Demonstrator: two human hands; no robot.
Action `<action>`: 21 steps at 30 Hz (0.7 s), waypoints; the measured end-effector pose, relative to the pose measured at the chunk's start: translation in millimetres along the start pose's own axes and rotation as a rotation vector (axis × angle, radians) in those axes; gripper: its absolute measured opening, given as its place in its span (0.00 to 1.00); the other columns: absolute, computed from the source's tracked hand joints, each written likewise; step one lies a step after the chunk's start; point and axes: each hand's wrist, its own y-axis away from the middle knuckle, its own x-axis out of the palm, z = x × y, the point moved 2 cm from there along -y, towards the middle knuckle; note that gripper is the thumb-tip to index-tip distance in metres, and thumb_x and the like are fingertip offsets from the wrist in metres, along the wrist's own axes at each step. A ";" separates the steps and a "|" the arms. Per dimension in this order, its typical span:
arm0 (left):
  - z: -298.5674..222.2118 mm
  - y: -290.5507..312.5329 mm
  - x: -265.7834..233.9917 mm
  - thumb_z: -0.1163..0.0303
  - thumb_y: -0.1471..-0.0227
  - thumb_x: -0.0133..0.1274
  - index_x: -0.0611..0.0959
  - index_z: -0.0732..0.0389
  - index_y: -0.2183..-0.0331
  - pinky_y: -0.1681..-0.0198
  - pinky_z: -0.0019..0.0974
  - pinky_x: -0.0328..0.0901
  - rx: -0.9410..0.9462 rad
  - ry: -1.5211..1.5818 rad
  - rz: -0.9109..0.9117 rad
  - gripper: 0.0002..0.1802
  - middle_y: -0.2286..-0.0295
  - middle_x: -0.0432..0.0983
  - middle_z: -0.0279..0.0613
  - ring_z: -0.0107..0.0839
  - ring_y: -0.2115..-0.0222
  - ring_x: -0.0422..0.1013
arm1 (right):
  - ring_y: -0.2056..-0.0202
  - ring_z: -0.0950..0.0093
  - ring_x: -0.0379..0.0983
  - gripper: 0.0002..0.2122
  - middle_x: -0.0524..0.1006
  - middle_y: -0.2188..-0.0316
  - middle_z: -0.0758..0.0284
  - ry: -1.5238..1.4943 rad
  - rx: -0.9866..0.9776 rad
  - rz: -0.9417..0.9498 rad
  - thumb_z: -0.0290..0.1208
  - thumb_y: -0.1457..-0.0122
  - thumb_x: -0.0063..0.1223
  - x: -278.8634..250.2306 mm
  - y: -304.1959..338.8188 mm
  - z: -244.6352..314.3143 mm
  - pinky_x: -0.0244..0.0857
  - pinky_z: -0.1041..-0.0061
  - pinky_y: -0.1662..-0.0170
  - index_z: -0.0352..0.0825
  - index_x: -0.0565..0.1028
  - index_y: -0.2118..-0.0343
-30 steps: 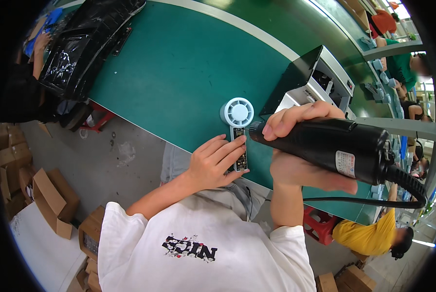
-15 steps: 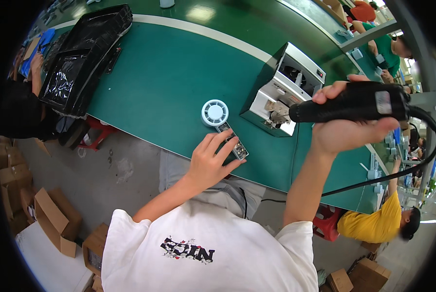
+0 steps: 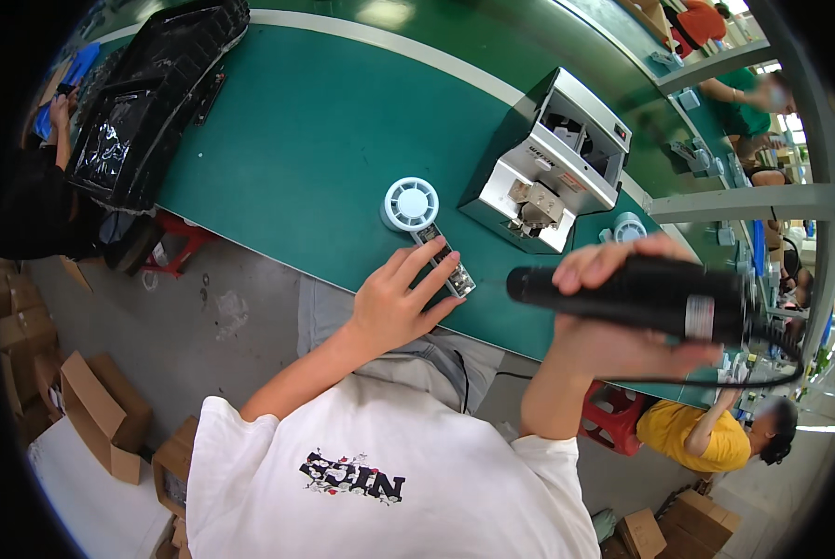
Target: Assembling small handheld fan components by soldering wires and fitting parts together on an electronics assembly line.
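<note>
- Our left hand [image 3: 401, 303] lies flat on the near edge of the green worktop [image 3: 324, 140], fingers spread wide and pressing down on the handle [image 3: 445, 263] of a small fan [image 3: 410, 204] — it grips nothing, only pins the handle.
- The fan's round white head sits just beyond our fingertips, farther up the worktop, its handle running back toward us and to the right.
- Our right hand [image 3: 622, 321] is wrapped tight round a black electric screwdriver [image 3: 636, 293], held level above the near edge; its tip points left toward the handle but stands apart from it.
- A black cable [image 3: 716, 380] runs from the screwdriver's right end and curves under our wrist.
- Beyond the screwdriver, well up the worktop, stands a grey-and-white box-shaped machine [image 3: 553, 163] — a second white fan [image 3: 628, 226] lies just right of it.
- At the far left lies a black bag [image 3: 147, 102] with a shiny plastic face.
- Off the worktop on the left, cardboard boxes [image 3: 96, 415] sit on the floor.
- At the right, near, a person in a yellow shirt [image 3: 692, 433] sits; another in green [image 3: 739, 98] is farther off.
</note>
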 end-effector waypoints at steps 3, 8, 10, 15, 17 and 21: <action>-0.1 2.1 1.2 0.60 0.56 0.66 0.80 0.58 0.52 0.68 0.36 0.72 0.017 0.006 -0.012 0.28 0.52 0.72 0.45 0.42 0.65 0.73 | 0.77 0.61 0.72 0.52 0.73 0.77 0.52 0.069 -0.024 -0.005 0.84 0.57 0.34 12.3 23.7 8.7 0.70 0.62 0.71 0.27 0.64 0.55; 0.9 2.8 1.9 0.61 0.56 0.65 0.80 0.59 0.53 0.67 0.37 0.72 0.017 -0.003 0.005 0.27 0.52 0.72 0.46 0.42 0.64 0.74 | 0.77 0.61 0.71 0.52 0.73 0.77 0.51 0.111 -0.039 -0.034 0.84 0.57 0.35 12.5 35.4 0.9 0.70 0.63 0.69 0.26 0.63 0.55; 1.6 2.6 2.8 0.61 0.58 0.67 0.81 0.57 0.53 0.68 0.36 0.71 0.016 0.001 -0.014 0.28 0.52 0.72 0.45 0.41 0.66 0.74 | 0.77 0.61 0.71 0.52 0.73 0.77 0.51 0.098 -0.048 -0.027 0.84 0.57 0.35 11.1 35.7 -3.2 0.70 0.63 0.69 0.26 0.63 0.55; 2.3 2.9 2.5 0.62 0.60 0.68 0.82 0.56 0.53 0.69 0.35 0.71 0.016 -0.004 -0.030 0.29 0.52 0.73 0.44 0.39 0.68 0.74 | 0.77 0.60 0.71 0.52 0.73 0.77 0.51 0.094 -0.040 -0.034 0.83 0.57 0.35 10.3 38.0 -8.9 0.71 0.63 0.69 0.26 0.63 0.55; 1.7 3.2 3.6 0.62 0.60 0.68 0.82 0.56 0.53 0.69 0.35 0.71 0.017 -0.004 -0.032 0.29 0.52 0.73 0.44 0.39 0.68 0.74 | 0.77 0.61 0.71 0.52 0.73 0.77 0.51 0.135 -0.057 -0.013 0.83 0.57 0.36 8.0 39.4 -10.4 0.71 0.63 0.69 0.26 0.63 0.55; 0.3 2.8 1.9 0.60 0.55 0.65 0.81 0.59 0.53 0.65 0.36 0.72 0.011 -0.010 0.012 0.27 0.53 0.72 0.47 0.42 0.65 0.74 | 0.78 0.62 0.71 0.51 0.73 0.77 0.53 0.152 -0.041 -0.022 0.83 0.59 0.40 10.5 43.6 -12.5 0.70 0.63 0.70 0.26 0.63 0.56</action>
